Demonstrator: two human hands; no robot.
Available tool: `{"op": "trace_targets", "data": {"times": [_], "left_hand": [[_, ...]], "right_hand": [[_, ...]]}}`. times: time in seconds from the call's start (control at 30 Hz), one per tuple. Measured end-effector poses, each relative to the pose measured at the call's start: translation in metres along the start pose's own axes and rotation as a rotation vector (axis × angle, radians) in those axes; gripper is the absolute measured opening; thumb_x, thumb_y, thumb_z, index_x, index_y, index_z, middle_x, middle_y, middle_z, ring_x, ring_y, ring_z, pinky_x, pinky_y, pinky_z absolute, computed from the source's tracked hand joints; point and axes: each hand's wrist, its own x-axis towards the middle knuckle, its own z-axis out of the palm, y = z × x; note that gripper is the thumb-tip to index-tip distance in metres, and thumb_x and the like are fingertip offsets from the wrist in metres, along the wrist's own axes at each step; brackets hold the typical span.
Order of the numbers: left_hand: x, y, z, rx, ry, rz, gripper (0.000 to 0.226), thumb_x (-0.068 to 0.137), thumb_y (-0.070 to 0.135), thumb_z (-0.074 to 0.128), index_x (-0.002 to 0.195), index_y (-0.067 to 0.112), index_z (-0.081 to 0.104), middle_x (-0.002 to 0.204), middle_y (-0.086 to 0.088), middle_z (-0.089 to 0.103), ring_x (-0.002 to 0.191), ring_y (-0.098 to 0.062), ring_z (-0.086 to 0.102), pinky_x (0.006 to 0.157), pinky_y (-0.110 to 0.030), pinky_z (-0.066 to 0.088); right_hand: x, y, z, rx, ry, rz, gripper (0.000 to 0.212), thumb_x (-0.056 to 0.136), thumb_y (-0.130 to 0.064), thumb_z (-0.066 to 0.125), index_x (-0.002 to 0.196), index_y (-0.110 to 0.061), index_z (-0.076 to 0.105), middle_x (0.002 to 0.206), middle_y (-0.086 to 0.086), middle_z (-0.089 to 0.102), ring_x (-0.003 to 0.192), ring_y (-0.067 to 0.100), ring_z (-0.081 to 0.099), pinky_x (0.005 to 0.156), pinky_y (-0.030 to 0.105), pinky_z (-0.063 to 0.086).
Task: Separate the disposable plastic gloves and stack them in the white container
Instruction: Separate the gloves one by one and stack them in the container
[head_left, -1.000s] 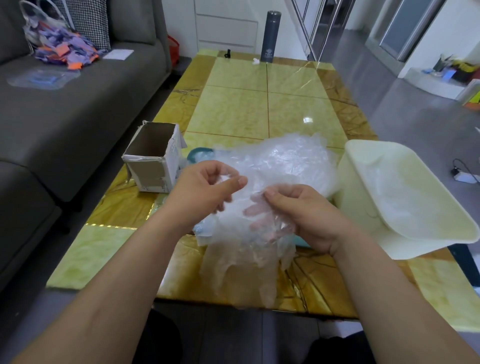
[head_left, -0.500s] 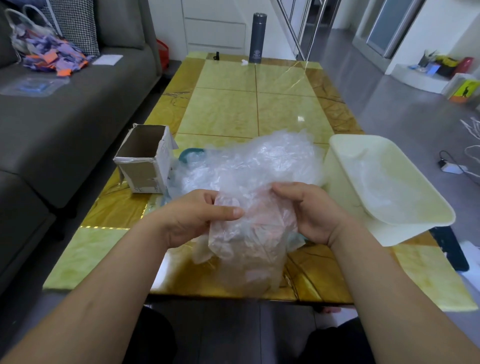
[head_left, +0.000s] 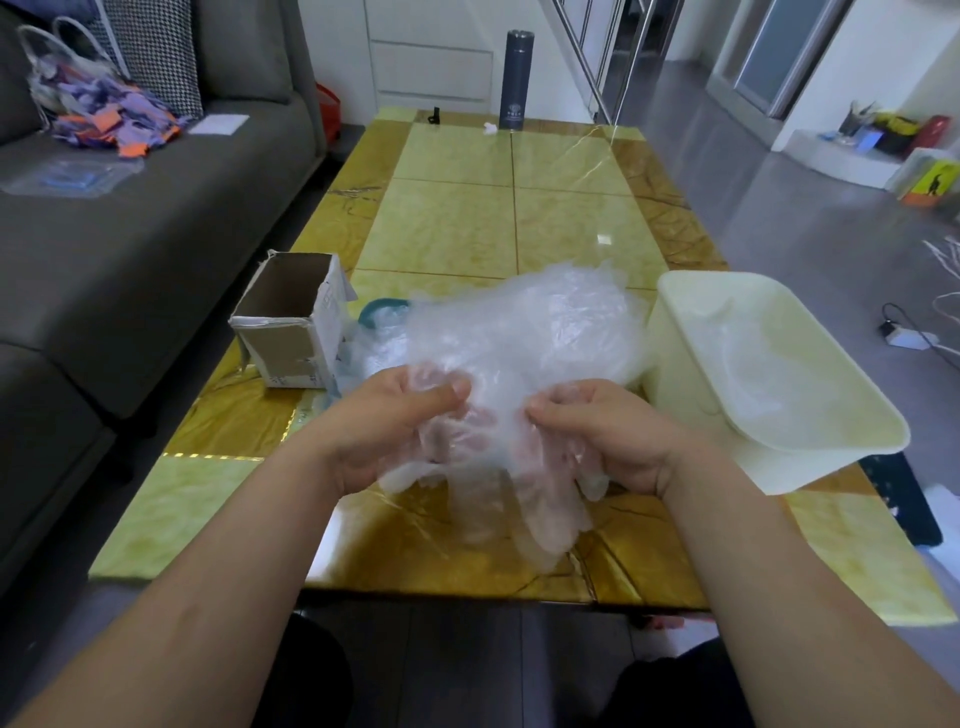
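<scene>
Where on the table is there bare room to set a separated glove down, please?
The tiles between the glove pile and the flask are bare, as is the near-left corner below the cardboard box. Between box and white container it is crowded.

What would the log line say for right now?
left hand: pinching gloves | right hand: pinching gloves | white container: right of pile | step: separating

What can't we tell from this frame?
- Glove count: the clear gloves in the left hand and right hand overlap, head view.
- White container: glare hides how many gloves lie inside.
- Cardboard box: its wall hides the bottom.
- Bottle logo: too small.
</scene>
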Motion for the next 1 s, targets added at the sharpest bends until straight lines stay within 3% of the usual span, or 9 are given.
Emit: {"op": "trace_targets", "data": {"times": [0.07,0.17,0.33,0.43,0.53,0.67,0.73,0.87,1.0], "left_hand": [[-0.002,0.001,-0.004,0.051,-0.028,-0.040,0.023,0.092,0.019,0.073,0.110,0.007,0.066,0.084,-0.010,0.074,0.085,-0.033,0.074,0.070,-0.040,0.063],[-0.002,0.006,-0.014,0.094,-0.007,-0.029,0.024,0.093,0.022,0.073,0.110,0.006,0.068,0.084,-0.018,0.071,0.069,-0.024,0.069,0.061,-0.032,0.059],[-0.003,-0.002,-0.011,0.124,-0.052,-0.048,0.057,0.083,0.049,0.084,0.120,0.006,0.073,0.110,-0.017,0.075,0.100,-0.030,0.072,0.090,-0.042,0.058],[-0.003,-0.006,0.004,0.031,-0.060,-0.012,0.041,0.093,0.030,0.079,0.121,0.001,0.071,0.113,-0.017,0.075,0.106,-0.032,0.072,0.096,-0.046,0.057],[-0.005,-0.003,0.014,-0.022,0.018,0.072,0.017,0.098,0.016,0.070,0.110,0.004,0.069,0.102,-0.019,0.075,0.091,-0.029,0.075,0.084,-0.045,0.061],[-0.003,0.012,0.027,0.017,0.115,0.103,0.014,0.098,0.017,0.069,0.108,0.008,0.066,0.093,-0.015,0.074,0.083,-0.032,0.076,0.068,-0.039,0.063],[0.003,0.027,0.043,0.048,0.126,0.125,0.009,0.100,0.018,0.068,0.103,0.011,0.065,0.088,-0.012,0.074,0.076,-0.030,0.075,0.059,-0.032,0.060],[0.028,0.059,0.087,0.008,0.145,0.153,0.009,0.101,0.016,0.067,0.093,0.012,0.065,0.078,-0.012,0.069,0.069,-0.024,0.074,0.054,-0.027,0.053],[0.057,0.076,0.146,-0.007,0.094,0.110,0.005,0.099,0.008,0.065,0.095,0.005,0.064,0.071,-0.016,0.072,0.055,-0.021,0.065,0.048,-0.023,0.048]], "right_hand": [[0.005,0.003,-0.003,0.064,0.096,0.013,0.013,0.100,-0.019,0.068,0.093,-0.011,0.075,0.077,0.011,0.067,0.067,0.020,0.064,0.066,0.035,0.049],[0.007,0.005,-0.006,0.080,0.138,0.018,0.018,0.102,-0.017,0.065,0.087,-0.013,0.074,0.081,0.012,0.071,0.069,0.020,0.067,0.066,0.034,0.051],[0.001,0.001,-0.003,0.029,0.087,0.050,0.018,0.102,-0.021,0.066,0.093,-0.013,0.079,0.093,0.019,0.070,0.086,0.032,0.064,0.076,0.038,0.045],[-0.002,-0.004,-0.001,0.061,0.080,0.027,0.017,0.101,-0.021,0.067,0.107,-0.008,0.077,0.099,0.018,0.070,0.094,0.032,0.066,0.081,0.042,0.051],[-0.010,-0.013,0.003,0.047,0.107,-0.047,0.018,0.101,-0.022,0.067,0.108,-0.009,0.076,0.091,0.014,0.075,0.086,0.025,0.073,0.075,0.038,0.057],[-0.015,-0.029,0.002,-0.113,0.282,-0.157,0.016,0.100,-0.028,0.069,0.102,-0.016,0.080,0.091,0.011,0.078,0.086,0.028,0.074,0.076,0.040,0.058],[-0.021,-0.044,-0.005,-0.105,0.332,-0.184,0.016,0.101,-0.025,0.067,0.103,-0.013,0.078,0.084,0.012,0.078,0.077,0.030,0.074,0.066,0.036,0.060],[-0.039,-0.075,-0.040,-0.146,0.434,-0.180,0.019,0.101,-0.027,0.067,0.101,-0.009,0.073,0.077,0.012,0.076,0.055,0.022,0.067,0.050,0.028,0.051],[-0.056,-0.084,-0.092,-0.145,0.535,-0.097,0.019,0.096,-0.021,0.069,0.080,-0.010,0.066,0.067,0.014,0.065,0.045,0.021,0.054,0.043,0.024,0.044]]}}
